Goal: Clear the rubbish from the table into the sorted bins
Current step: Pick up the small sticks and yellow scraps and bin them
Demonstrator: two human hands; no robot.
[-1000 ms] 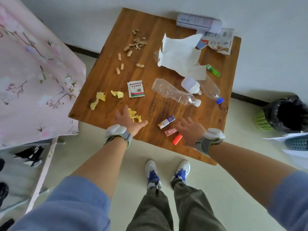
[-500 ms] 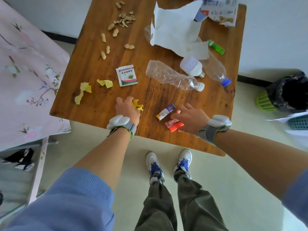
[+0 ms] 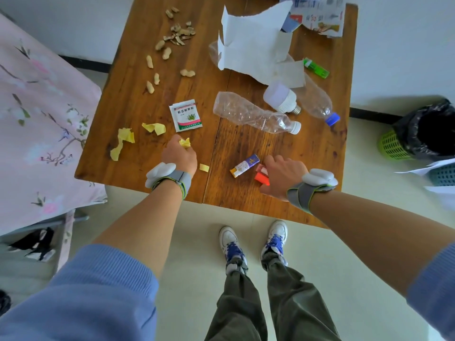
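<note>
My left hand (image 3: pixel 179 156) is closed around a yellow peel scrap (image 3: pixel 185 142) near the front of the wooden table (image 3: pixel 138 99). A small yellow piece (image 3: pixel 204 167) lies beside that wrist. My right hand (image 3: pixel 283 174) grips an orange lighter (image 3: pixel 261 178) and a pink one above it. A small purple-and-white box (image 3: pixel 245 165) lies just left of it. More yellow peel (image 3: pixel 121 142) and another curl (image 3: pixel 154 127) lie further left. Peanut shells (image 3: pixel 177 33), a sachet (image 3: pixel 186 115), two clear bottles (image 3: pixel 253 114), a bulb (image 3: pixel 280 97) and white paper (image 3: pixel 256 43) are further back.
A green basket lined with a black bag (image 3: pixel 418 134) stands on the floor to the right, with a blue-grey basket (image 3: pixel 443 174) beside it. A pink floral cloth (image 3: pixel 37 119) covers furniture on the left. A green lighter (image 3: pixel 316 68) and leaflets (image 3: pixel 322 18) lie at the far right of the table.
My left hand closed on the yellow peel and lifted it slightly forward, leaving a small piece behind. My right hand closed over the orange and pink lighters.
</note>
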